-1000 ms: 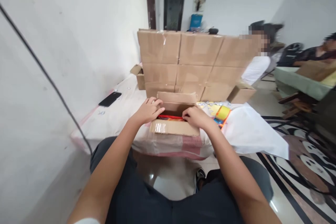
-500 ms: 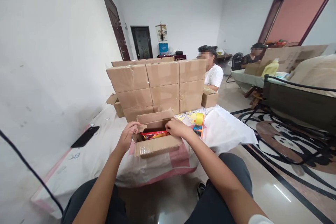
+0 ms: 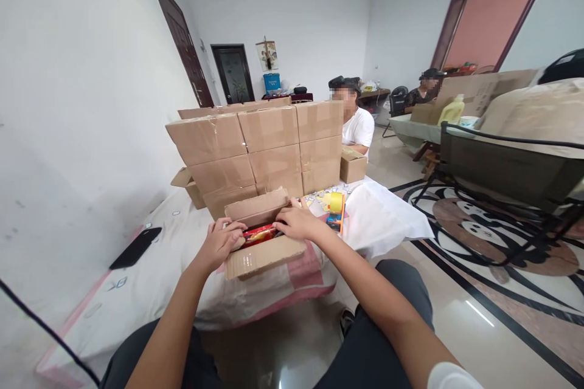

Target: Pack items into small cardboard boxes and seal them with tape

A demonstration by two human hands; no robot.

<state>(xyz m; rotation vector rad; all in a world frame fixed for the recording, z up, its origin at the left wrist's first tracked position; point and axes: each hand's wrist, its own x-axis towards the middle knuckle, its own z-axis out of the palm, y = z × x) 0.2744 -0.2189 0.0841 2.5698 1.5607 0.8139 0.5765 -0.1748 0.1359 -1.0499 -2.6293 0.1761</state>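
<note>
Both hands are down in the small open brown cardboard box [image 3: 264,249] at the near edge of the cloth-covered surface [image 3: 150,279]. The left hand [image 3: 222,243] curls over its left rim; the right hand [image 3: 296,223] presses with bent fingers on the red snack packets [image 3: 258,234] inside. A yellow tape roll [image 3: 336,202] lies just right, with stacked sealed brown cartons [image 3: 260,149] behind and a black phone [image 3: 135,247] far left.

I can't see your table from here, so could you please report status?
Both hands, left and right, on open box. Red packets inside. Flaps up; tape roll beside.
</note>
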